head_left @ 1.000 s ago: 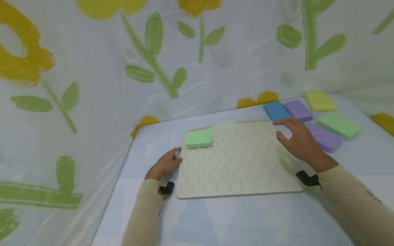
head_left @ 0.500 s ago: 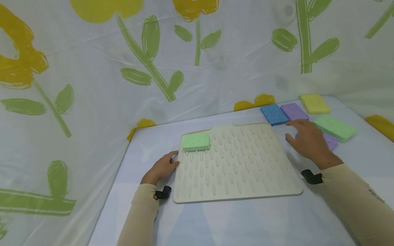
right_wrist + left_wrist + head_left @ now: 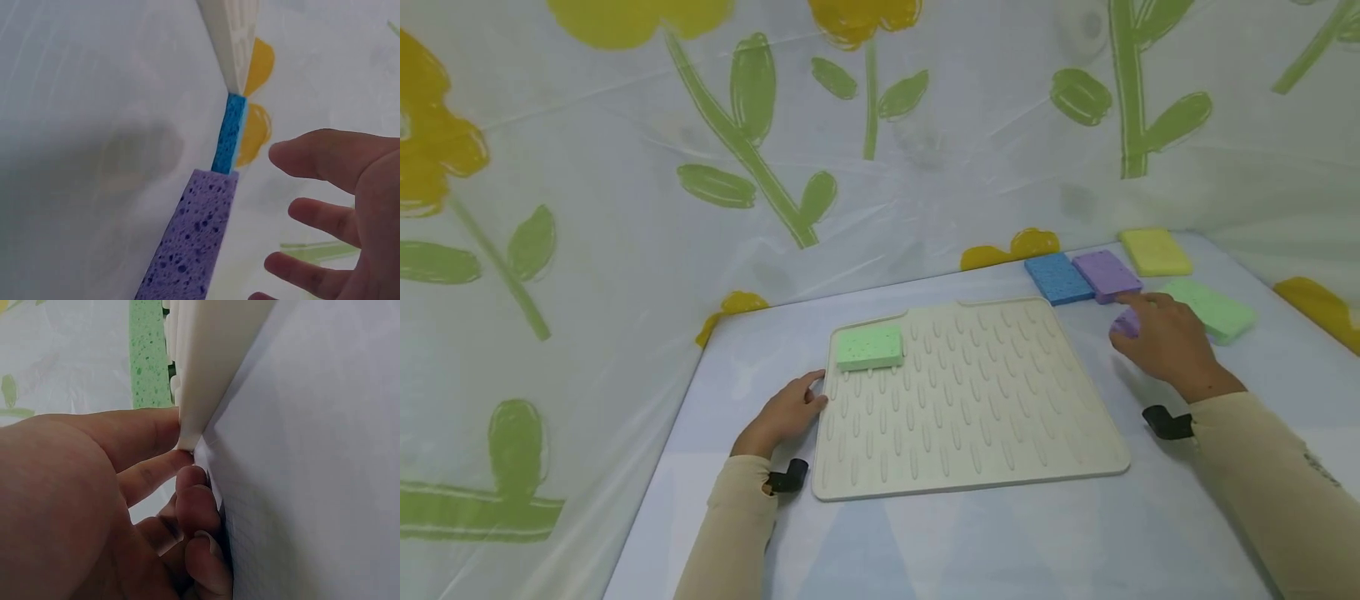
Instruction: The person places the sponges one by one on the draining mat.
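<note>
A cream ribbed mat [image 3: 977,417] lies on the table, with a light green sponge [image 3: 870,346] at its far left corner. My left hand [image 3: 782,417] rests at the mat's left edge; in the left wrist view its thumb and a fingertip touch the side wall, the other fingers loosely bent. Over a purple sponge [image 3: 1125,323] hovers my right hand [image 3: 1172,337], covering most of it, thumb and fingers spread and holding nothing. The right wrist view shows a speckled purple sponge [image 3: 194,237] just beyond the fingers, with a blue one [image 3: 230,134] behind.
Behind my right hand, a blue sponge [image 3: 1058,278], a second purple sponge [image 3: 1107,273] and a yellow sponge [image 3: 1155,252] lie near the back edge. A second light green sponge [image 3: 1213,308] is to the right. A flower-printed curtain [image 3: 880,200] hangs behind the table.
My right hand has moved from the mat's far right corner rightward to above the near purple sponge. The left hand stays at the mat's edge, and the head view has shifted slightly.
</note>
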`<state>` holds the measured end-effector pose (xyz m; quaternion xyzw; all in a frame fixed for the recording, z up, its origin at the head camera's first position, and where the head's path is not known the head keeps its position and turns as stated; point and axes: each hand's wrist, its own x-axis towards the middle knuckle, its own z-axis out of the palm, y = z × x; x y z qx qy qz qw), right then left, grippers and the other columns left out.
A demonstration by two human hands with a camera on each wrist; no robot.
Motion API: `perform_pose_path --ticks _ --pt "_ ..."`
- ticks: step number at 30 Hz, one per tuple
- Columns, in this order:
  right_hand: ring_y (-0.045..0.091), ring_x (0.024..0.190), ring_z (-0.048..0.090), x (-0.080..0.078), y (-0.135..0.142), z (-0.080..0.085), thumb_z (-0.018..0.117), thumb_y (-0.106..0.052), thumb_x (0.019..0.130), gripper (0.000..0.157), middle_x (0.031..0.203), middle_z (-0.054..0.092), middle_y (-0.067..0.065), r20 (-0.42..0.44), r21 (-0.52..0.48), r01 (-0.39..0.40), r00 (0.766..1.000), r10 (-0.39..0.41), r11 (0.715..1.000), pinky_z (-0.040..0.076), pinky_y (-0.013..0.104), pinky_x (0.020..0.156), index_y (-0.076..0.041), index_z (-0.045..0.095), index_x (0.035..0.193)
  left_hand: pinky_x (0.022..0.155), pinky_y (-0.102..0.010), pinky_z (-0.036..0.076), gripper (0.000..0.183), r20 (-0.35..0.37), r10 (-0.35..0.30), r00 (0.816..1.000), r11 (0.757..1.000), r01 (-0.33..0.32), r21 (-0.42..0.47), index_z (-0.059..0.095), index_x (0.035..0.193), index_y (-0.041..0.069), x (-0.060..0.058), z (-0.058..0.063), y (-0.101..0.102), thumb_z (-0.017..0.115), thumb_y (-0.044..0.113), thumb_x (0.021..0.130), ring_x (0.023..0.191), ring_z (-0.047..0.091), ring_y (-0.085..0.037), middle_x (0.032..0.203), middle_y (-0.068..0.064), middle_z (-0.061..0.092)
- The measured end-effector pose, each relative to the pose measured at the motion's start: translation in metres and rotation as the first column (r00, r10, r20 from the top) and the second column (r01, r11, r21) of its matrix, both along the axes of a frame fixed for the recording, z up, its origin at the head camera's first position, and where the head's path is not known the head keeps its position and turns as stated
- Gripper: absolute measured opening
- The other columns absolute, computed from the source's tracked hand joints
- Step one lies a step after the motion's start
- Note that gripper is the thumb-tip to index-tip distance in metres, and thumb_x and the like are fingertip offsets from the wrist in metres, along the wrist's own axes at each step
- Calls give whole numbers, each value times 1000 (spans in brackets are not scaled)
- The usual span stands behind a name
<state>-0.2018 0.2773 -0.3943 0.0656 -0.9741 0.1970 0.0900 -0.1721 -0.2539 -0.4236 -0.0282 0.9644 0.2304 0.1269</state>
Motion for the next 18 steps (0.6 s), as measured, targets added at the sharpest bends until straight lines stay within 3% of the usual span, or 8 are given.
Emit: perform_pose_path --ticks 6,11,18 --pt "67 117 38 -4 12 -6 70 -22 87 66 135 38 45 59 89 3 998 -8 996 34 75 94 8 43 139 73 -35 40 56 -1 0 1000 1000 0 -3 38 154 20 2 -2 -3 55 32 102 87 51 -20 102 -6 54" --pt "67 116 38 -5 23 -6 66 -26 91 68 134 36 46 146 104 0 989 -15 995 41 74 85 10 39 142 72 -34 40 56 1 1 1000 1000 -1 8 38 154 19 0 -3 -2 55 31 102 86 51 -20 101 -6 53" --pt "67 118 35 -8 27 -11 63 -24 90 68 135 34 46 222 170 -17 975 -21 985 39 75 88 12 37 142 73 -35 40 57 0 -7 1000 1000 7 -2 37 155 19 0 -2 -2 55 31 102 87 51 -20 102 -6 53"
